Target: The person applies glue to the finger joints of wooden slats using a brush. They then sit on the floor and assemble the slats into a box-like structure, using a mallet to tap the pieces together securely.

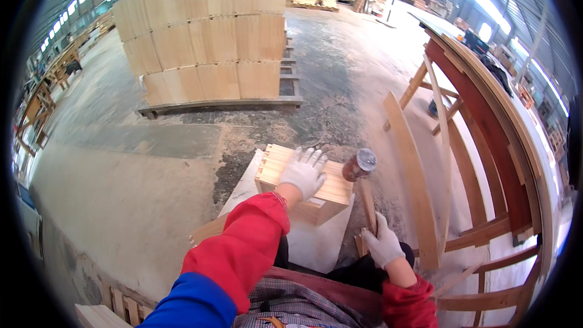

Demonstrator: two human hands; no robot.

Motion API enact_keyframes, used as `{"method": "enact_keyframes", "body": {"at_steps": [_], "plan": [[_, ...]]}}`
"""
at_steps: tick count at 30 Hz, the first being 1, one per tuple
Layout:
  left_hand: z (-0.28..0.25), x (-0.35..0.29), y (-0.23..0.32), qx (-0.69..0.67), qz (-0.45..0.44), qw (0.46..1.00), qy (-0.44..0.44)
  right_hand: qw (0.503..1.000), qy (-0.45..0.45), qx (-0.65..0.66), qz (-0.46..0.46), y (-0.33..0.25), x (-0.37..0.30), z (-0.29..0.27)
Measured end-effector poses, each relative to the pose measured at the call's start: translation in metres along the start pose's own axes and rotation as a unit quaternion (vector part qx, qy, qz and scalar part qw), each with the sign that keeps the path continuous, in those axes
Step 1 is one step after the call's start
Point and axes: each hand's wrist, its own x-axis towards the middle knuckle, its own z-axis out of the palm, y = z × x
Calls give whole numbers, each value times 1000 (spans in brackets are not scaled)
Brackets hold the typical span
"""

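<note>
A light wooden box [337, 189] with jointed corners rests on a pale board [310, 246] in front of me. Flat on its upper side lies my left hand [303, 173], in a white glove with the fingers spread. My right hand [384, 242], also gloved, is wrapped round the wooden handle of a mallet [359, 165]. The mallet's thick, dark reddish head with a pale, worn face is raised just right of the box. Whether the head touches the box I cannot tell.
A tall stack of wooden boxes [200, 42] stands on a pallet [225, 107] ahead. To my right is a long workbench [486, 94], with planks [413, 176] leaning beside it. More wood pieces [209, 229] lie left of the board, and slatted wood [121, 304] is at the lower left.
</note>
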Motion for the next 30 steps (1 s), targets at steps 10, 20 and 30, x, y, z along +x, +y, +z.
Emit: {"method": "enact_keyframes", "body": {"at_steps": [10, 20, 30], "plan": [[4, -58, 4, -44, 42, 988, 140, 972, 72, 221, -27, -21, -21, 12], [17, -51, 9, -26, 35, 997, 65, 972, 40, 3, -232, -108, 7, 49], [23, -53, 14, -29, 35, 990, 130, 973, 56, 119, -192, -152, 9, 9]]}}
